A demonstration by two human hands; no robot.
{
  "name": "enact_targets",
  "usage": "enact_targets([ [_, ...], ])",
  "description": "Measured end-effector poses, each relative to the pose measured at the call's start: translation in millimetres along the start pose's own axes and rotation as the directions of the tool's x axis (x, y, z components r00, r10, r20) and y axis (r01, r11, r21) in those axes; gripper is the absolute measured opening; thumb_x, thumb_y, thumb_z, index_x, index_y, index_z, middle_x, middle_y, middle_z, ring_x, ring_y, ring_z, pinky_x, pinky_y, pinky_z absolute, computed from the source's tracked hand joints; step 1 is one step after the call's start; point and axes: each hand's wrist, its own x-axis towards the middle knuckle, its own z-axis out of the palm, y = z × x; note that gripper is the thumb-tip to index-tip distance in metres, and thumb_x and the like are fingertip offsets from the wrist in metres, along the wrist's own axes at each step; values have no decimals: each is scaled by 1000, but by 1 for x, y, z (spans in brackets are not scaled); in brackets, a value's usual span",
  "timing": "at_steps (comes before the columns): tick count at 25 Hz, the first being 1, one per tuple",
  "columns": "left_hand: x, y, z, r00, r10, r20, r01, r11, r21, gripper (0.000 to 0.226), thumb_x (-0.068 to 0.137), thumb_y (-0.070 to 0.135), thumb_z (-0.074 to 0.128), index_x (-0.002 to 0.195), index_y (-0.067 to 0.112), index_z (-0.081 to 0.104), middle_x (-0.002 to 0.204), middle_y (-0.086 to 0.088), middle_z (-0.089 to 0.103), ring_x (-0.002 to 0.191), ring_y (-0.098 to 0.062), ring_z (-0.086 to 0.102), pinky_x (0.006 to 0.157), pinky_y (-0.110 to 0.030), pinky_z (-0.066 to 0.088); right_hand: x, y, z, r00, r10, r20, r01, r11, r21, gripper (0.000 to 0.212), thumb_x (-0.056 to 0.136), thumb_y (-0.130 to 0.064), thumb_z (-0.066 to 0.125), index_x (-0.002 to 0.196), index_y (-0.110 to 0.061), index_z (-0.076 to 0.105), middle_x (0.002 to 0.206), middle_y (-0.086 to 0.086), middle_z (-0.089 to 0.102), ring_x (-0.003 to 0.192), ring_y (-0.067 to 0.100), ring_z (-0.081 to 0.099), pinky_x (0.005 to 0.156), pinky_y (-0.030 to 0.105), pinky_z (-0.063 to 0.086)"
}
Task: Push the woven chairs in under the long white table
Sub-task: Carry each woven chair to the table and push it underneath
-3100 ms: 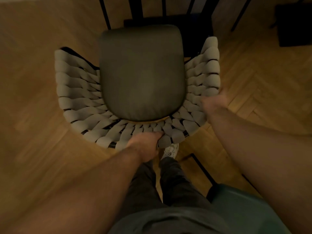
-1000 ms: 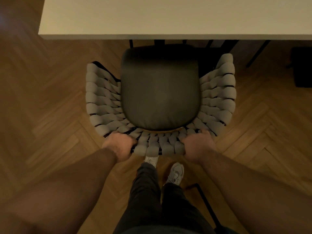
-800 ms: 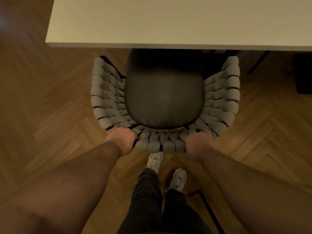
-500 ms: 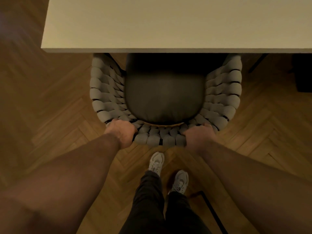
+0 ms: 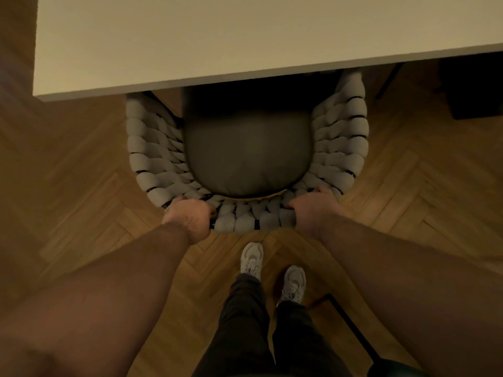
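Note:
A woven chair (image 5: 152, 156) with thick grey bands and a dark seat cushion (image 5: 247, 156) stands in front of me. Its front part is hidden under the long white table (image 5: 190, 42), whose near edge crosses the upper view. My left hand (image 5: 189, 217) grips the woven back rim at its left. At the right of the same rim, my right hand (image 5: 313, 210) holds on with fingers curled over the bands. The arm tips touch the table's edge line.
Herringbone wood floor (image 5: 68, 186) lies all around. My legs and white shoes (image 5: 251, 257) stand just behind the chair. A dark object (image 5: 473, 88) sits on the floor at the right under the table. A black metal frame (image 5: 351, 325) lies at lower right.
The chair has slid forward under the table, so more of the seat and both arm tips are covered. Both hands keep their hold on the back rim. I stepped forward.

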Motion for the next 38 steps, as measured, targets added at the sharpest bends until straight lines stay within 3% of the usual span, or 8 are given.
enact_targets([
  [4,-7,5,-8,996,33,83,-35,999,21,58,95,27,59,151,39,48,135,2,66,124,-21,59,113,-40,36,-38,6,17,985,26,-173,17,970,242,43,102,-28,51,145,-29,57,150,-2,56,141,20,46,128,41,14],
  [7,-17,9,-16,992,25,127,-23,1000,-17,55,88,35,63,143,36,55,127,-1,68,116,-25,62,101,-40,49,-67,6,27,971,89,-222,28,879,476,57,101,-22,55,157,-26,48,165,-4,42,152,18,35,127,37,20],
  [10,-35,26,-26,998,42,42,-37,991,-125,43,87,38,64,129,30,63,117,-2,70,104,-25,64,90,-41,56,-99,6,44,948,238,-213,-38,748,662,56,97,-22,60,153,-29,53,158,-4,51,142,20,49,116,37,40],
  [14,-72,78,-37,984,119,-130,-141,975,-173,52,88,35,65,140,34,58,129,-3,68,114,-27,64,93,-40,55,-159,13,97,918,365,-152,-120,623,773,41,99,-28,61,140,-30,64,136,-2,66,124,21,61,105,37,51],
  [20,-132,178,-26,937,270,-220,-286,957,-42,61,91,31,70,150,30,54,147,0,60,131,-23,57,106,-37,49,-274,24,217,838,546,-9,-280,445,851,35,97,-26,61,131,-25,72,123,0,74,115,22,67,100,35,54],
  [26,-189,274,5,847,509,-152,-505,860,70,58,95,33,65,151,33,51,150,3,58,133,-20,57,108,-35,49,-382,-2,308,695,705,143,-386,198,901,32,99,-25,61,129,-23,72,120,-1,75,113,21,68,98,34,55],
  [33,-231,322,38,685,729,-2,-705,663,251,53,97,33,64,149,33,55,146,3,61,130,-20,58,105,-33,50,-452,-105,368,480,813,331,-373,-153,915,30,95,-22,62,123,-22,74,112,0,76,108,23,68,94,35,54],
  [38,-263,323,77,631,769,97,-750,574,329,49,96,33,65,144,34,58,137,9,66,122,-16,62,101,-34,53,-492,-195,404,428,772,469,-348,-338,874,27,96,-25,63,121,-28,73,111,-4,74,107,19,67,96,34,54],
])
